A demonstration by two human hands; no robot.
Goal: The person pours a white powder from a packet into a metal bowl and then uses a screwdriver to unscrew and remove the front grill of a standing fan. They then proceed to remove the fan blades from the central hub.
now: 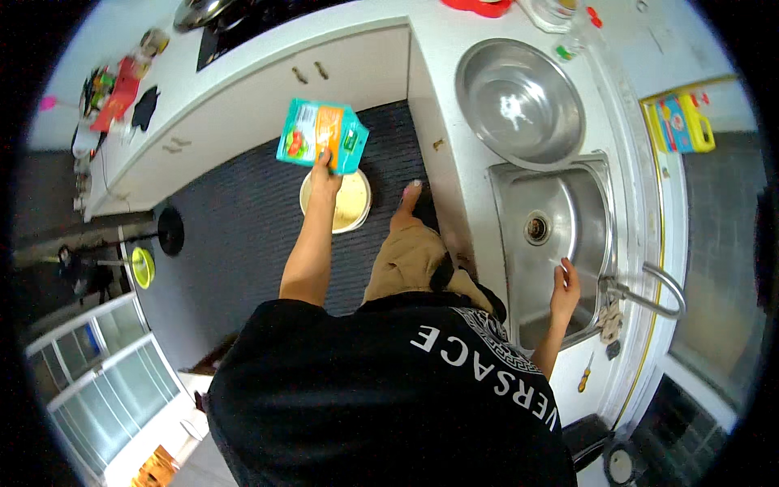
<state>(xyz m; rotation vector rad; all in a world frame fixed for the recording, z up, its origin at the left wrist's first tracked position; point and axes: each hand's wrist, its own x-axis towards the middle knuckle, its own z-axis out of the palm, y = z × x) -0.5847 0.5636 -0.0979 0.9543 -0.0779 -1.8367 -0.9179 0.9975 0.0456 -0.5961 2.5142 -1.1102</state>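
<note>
My left hand (324, 172) grips the lower edge of a teal pouch (303, 122) with an orange panel and a picture of red fruit. The pouch is held out above the dark floor mat, partly over a white bucket (371, 199). Pale yellowish stuff lies in the bucket; my hand and forearm cover part of its rim. Over the right side of the steel sink (526, 264) hangs my right hand (565, 292), fingers loosely bent and apart, with nothing in it. It is close to the faucet (641, 301).
A big steel basin (519, 105) stands on the counter, overlapping the sink's far edge. A screwdriver (584, 375) and a rag (610, 321) lie beside the sink. A yellow jug (694, 126) is on the windowsill. Cabinets (357, 73) border the dark mat (235, 227).
</note>
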